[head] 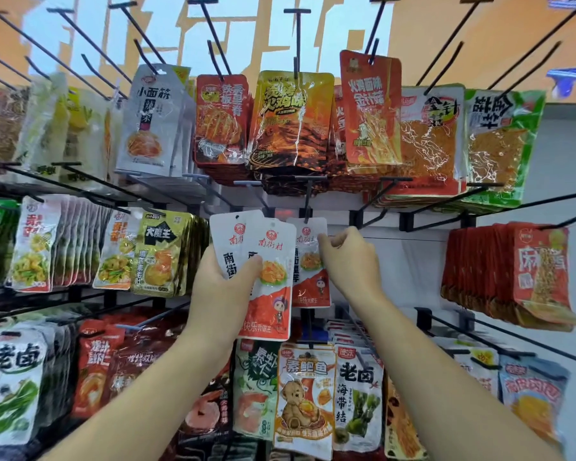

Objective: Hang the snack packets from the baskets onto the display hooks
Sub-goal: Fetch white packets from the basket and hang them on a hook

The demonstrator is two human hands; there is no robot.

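Observation:
My left hand [225, 287] grips a small stack of white-and-red snack packets [270, 261], thumb across their front, held up in front of the middle row of the rack. My right hand [350, 257] pinches the upper right edge of one more white-and-red packet [308, 261]. That packet's top sits at the tip of a black display hook [308, 201] in the centre of the middle row. I cannot tell whether its hole is on the hook. No basket is in view.
Hooks to the right of the centre hook [376, 197] carry nothing. A thick stack of red packets [519, 271] hangs at the far right. Full rows of packets hang above [293, 124], to the left [160, 251] and below [306, 397].

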